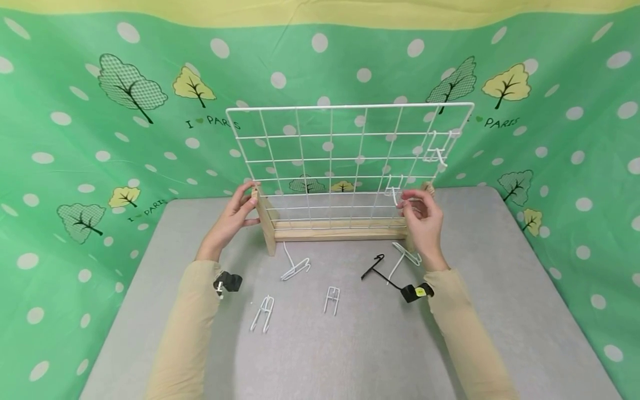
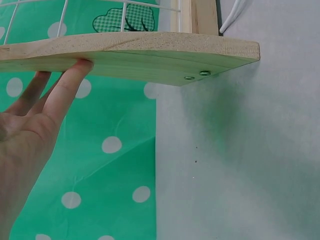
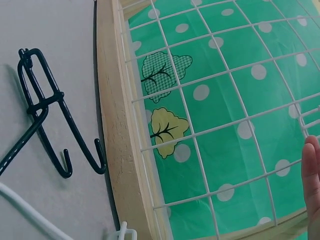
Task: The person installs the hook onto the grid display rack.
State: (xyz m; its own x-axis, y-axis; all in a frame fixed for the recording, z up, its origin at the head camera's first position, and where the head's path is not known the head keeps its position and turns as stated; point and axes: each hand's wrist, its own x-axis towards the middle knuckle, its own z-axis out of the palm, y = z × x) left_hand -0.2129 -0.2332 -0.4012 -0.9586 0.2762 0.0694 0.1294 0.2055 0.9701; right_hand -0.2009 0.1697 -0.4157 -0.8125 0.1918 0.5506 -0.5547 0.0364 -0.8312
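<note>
A white wire grid panel (image 1: 331, 161) stands tilted in a wooden stand (image 1: 340, 235). My left hand (image 1: 235, 210) holds the top end of the stand's left side board (image 2: 135, 60), some fingertips pressing its outer face. Toward the grid's lower right hangs a white wire hook (image 1: 394, 193); my right hand (image 1: 423, 214) pinches its front prong between thumb and fingertips. In the right wrist view only a few fingers (image 3: 311, 170) show at the edge, and the pinched prong is out of sight. Another white hook (image 1: 436, 154) hangs at the grid's upper right.
Loose on the grey table (image 1: 350, 355) lie a black wire hook (image 1: 372, 268), a white hook (image 1: 407, 254) beside it, another white hook (image 1: 296, 269) at left, and two U-shaped white pieces, one left (image 1: 263, 314), one central (image 1: 332, 300). Green polka-dot cloth (image 1: 165, 128) surrounds the table.
</note>
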